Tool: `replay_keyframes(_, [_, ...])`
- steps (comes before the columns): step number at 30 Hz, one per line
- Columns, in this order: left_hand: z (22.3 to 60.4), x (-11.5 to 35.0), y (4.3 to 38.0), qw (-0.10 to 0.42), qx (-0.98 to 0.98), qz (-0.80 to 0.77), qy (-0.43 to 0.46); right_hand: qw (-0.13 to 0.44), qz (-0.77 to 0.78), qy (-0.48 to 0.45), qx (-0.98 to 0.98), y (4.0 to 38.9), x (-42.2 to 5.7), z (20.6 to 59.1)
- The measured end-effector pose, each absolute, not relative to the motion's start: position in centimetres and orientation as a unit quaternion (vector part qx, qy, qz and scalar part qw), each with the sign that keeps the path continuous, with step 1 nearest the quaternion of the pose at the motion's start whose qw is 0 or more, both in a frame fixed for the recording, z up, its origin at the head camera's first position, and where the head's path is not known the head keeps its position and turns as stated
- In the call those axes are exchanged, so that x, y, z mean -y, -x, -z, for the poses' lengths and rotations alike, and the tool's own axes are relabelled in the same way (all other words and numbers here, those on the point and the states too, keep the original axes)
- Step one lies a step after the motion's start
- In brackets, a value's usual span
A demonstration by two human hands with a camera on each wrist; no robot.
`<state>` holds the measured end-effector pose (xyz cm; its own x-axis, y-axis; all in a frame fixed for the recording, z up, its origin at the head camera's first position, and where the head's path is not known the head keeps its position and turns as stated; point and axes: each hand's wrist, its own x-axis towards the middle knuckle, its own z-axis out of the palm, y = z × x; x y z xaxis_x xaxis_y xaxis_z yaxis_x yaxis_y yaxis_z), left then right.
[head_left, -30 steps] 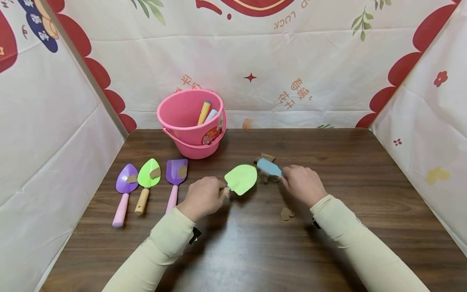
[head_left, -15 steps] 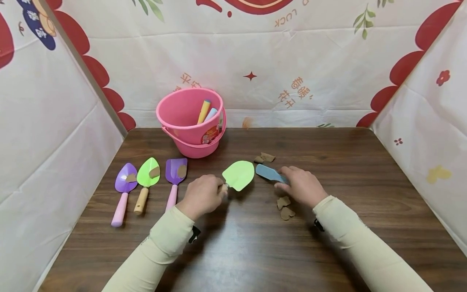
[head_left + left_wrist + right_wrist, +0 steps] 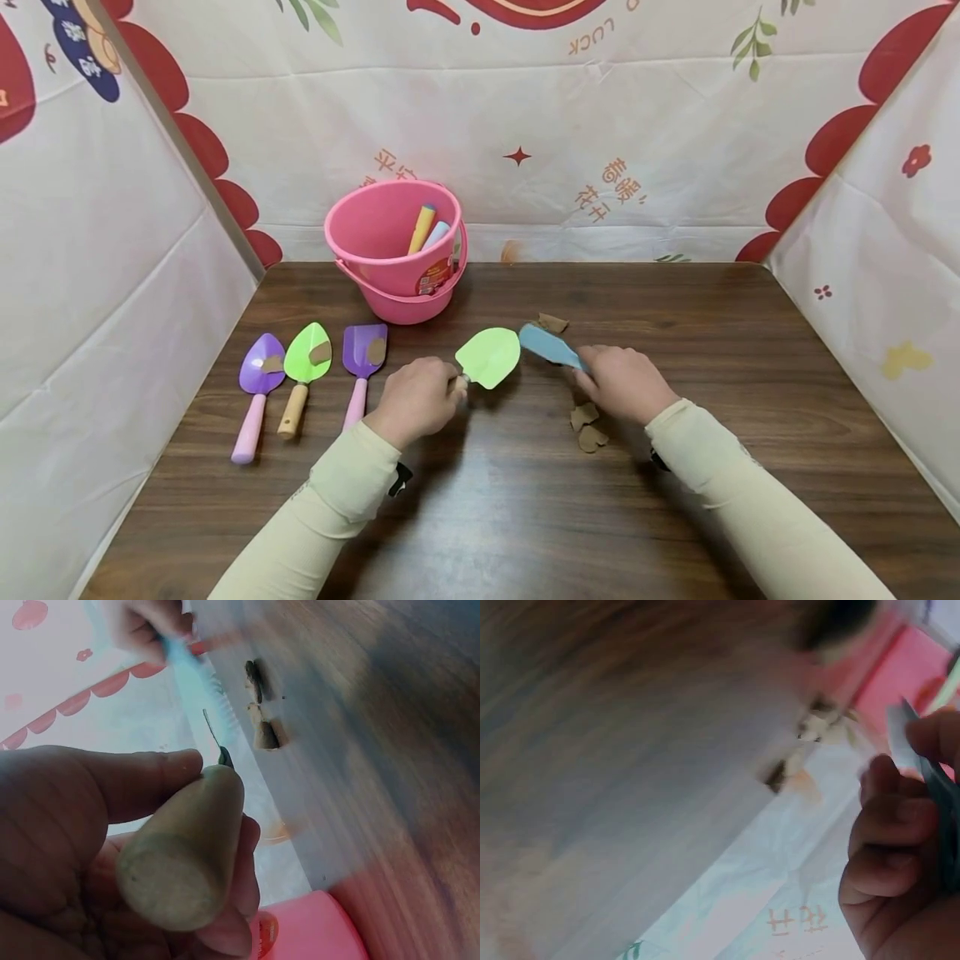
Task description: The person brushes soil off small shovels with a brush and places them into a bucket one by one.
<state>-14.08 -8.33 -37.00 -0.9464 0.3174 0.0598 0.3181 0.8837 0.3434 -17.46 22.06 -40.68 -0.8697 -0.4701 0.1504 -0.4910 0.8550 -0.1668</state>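
My left hand (image 3: 422, 402) grips the wooden handle (image 3: 180, 855) of a light green trowel (image 3: 489, 357), its blade pointing right over the table. From the other side my right hand (image 3: 621, 382) holds a light blue brush (image 3: 550, 344), whose far end comes close to the blade's edge. In the left wrist view the brush is blurred, with a faint bristly edge. One brown scrap (image 3: 553, 322) lies just behind the brush, partly covered by it. Nearer me, below the right hand, are two more torn brown scraps (image 3: 592, 439).
Left of my left hand lie a purple pointed trowel (image 3: 257, 375), a green trowel (image 3: 302, 354) and a purple square-ended one (image 3: 358, 357), each with a brown scrap on its blade. Behind stands a pink bucket (image 3: 397, 287) holding yellow and blue handles. Printed cloth (image 3: 480, 125) surrounds the table.
A brown scrap that was under the brush now lies nearer me, beside another. The brush has swung slightly left toward the trowel blade. The green trowel has shifted a little left and away from me.
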Motion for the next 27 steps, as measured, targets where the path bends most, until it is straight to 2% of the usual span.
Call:
replay_keyframes(5, [37.1,8.0,14.2,-0.013,0.971,0.180,0.159,0.097,-0.172,-0.249,0.948,16.8,-21.0,39.3])
replay_keyframes(13, [36.9,7.3,14.0,-0.005,0.969,0.182,0.165,0.074,-0.206,-0.309,0.925,15.4,-18.8,38.8])
replay_keyframes(20, [36.9,6.9,14.1,0.000,0.968,0.188,0.165,0.104,-0.203,-0.329,0.917,15.7,-18.1,40.3])
replay_keyframes(27, [37.5,6.8,14.3,-0.004,0.969,0.187,0.159,0.061,-0.196,-0.265,0.942,15.7,-17.9,41.6])
